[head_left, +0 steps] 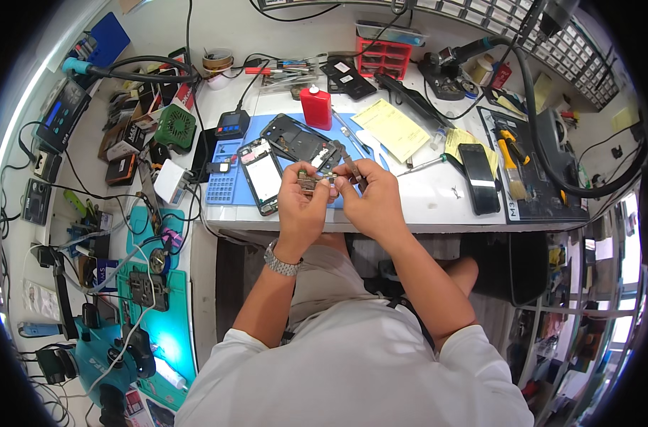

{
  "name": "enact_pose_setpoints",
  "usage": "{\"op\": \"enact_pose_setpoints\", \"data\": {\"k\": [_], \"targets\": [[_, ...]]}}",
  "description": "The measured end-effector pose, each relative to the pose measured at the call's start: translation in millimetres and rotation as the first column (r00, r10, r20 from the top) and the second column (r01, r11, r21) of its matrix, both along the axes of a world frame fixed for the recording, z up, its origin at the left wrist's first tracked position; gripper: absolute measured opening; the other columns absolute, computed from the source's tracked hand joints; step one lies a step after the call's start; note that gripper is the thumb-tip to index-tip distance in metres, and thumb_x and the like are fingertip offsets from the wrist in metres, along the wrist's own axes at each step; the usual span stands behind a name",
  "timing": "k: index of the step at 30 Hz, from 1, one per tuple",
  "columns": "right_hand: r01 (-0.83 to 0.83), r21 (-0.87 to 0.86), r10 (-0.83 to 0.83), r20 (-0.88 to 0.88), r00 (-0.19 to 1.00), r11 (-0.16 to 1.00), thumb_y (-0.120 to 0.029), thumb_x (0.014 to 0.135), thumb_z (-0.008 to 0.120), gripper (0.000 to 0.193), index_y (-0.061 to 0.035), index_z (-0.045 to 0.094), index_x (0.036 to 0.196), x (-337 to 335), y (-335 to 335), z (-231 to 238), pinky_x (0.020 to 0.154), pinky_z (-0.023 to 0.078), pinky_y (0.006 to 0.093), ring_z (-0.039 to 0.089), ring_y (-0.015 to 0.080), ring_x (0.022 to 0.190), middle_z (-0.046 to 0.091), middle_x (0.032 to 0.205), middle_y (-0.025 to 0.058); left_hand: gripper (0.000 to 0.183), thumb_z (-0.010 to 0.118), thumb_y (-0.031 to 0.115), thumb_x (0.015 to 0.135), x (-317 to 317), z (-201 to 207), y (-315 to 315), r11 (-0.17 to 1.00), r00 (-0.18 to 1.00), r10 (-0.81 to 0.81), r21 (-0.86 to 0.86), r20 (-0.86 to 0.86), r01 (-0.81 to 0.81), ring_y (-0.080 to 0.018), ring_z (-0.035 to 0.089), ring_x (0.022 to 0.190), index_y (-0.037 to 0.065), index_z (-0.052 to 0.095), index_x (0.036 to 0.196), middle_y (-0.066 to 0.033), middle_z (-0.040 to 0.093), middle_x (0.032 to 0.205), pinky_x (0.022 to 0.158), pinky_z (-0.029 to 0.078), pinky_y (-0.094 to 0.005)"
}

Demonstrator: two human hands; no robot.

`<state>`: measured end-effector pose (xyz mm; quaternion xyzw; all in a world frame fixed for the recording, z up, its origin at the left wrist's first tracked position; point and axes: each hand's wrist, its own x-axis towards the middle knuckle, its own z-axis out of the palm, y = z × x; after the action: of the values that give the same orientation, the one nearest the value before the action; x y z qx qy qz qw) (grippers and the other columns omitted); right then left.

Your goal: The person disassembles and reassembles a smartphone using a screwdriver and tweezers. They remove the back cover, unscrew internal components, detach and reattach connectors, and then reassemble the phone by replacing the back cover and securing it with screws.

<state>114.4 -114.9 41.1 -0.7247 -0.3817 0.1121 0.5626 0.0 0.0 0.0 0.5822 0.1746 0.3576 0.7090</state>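
Pinching a small circuit board [310, 183], my left hand [300, 211] and right hand [374, 201] meet. The black phone frame [300, 144] lies open, not yet reassembled.

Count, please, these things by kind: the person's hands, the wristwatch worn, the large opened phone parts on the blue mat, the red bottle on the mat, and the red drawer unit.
Hands: 2 (left hand, right hand)
Wristwatch: 1
Large phone parts: 2 (black part, white-faced part)
Red bottle: 1
Red drawer unit: 1
Total: 7
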Motion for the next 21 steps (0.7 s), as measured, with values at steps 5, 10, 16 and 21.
{"op": "enact_pose_setpoints", "data": {"k": [5, 10, 16, 21], "targets": [[0.058, 0.044, -0.057, -0.018, 0.998, 0.997, -0.006, 0.101, 0.077, 0.011, 0.0000, 0.080, 0.109, 9.3, 7.6, -4.4, 0.072, 0.051, 0.0304, 0.066, 0.0115, 0.079, 0.078, 0.088, 0.0073, 0.050, 0.068, 0.002, 0.110, -11.9, 4.4, -5.7, 0.996, 0.998, 0.070, -0.061, -0.002, -0.070, -0.0130, 0.075, 0.097, -0.004, 0.046, 0.154, -0.0103, 0.073, 0.111, 0.085, 0.065, -0.0276], [0.123, -0.054, -0.110, 0.209, 0.972, 0.991, -0.011, 0.096, 0.079, 0.013, -0.0014, 0.082, 0.104, 43.6, 36.2, -4.9, 0.082, 0.056, 0.0436, 0.073, 0.0318, 0.090, 0.078, 0.097, 0.0191, 0.065, 0.066, -0.002, 0.110, -30.4, 11.2, 3.6, 0.991, 0.993, 0.118, -0.059, -0.031, -0.120, -0.0144, 0.076, 0.099, -0.006, 0.035, 0.167, -0.0109, 0.074, 0.113, 0.089, 0.065, -0.0304], [0.055, -0.286, 0.110, 0.532, 0.840, 0.957, -0.011, 0.085, 0.081, 0.017, 0.0031, 0.083, 0.095, 53.9, 90.7, -7.2, 0.095, 0.055, 0.0482, 0.066, 0.0419, 0.104, 0.076, 0.102, 0.0257, 0.076, 0.069, -0.006, 0.106, -36.8, 13.8, 4.2, 0.993, 0.991, 0.118, -0.021, -0.055, -0.120, -0.0175, 0.076, 0.104, -0.008, 0.028, 0.170, -0.0139, 0.068, 0.123, 0.094, 0.065, -0.0330], [0.099, -0.526, 0.233, 0.528, 0.817, 0.845, -0.012, 0.076, 0.087, 0.026, 0.0041, 0.084, 0.096, 53.1, 112.1, -3.0, 0.099, 0.060, 0.0479, 0.066, 0.0420, 0.113, 0.077, 0.111, 0.0249, 0.071, 0.073, -0.008, 0.102, -40.7, 7.6, 8.4, 0.979, 0.979, 0.202, -0.031, -0.040, -0.203, -0.0200, 0.076, 0.107, -0.007, 0.035, 0.162, -0.0156, 0.065, 0.128, 0.093, 0.066, -0.0331]]}}
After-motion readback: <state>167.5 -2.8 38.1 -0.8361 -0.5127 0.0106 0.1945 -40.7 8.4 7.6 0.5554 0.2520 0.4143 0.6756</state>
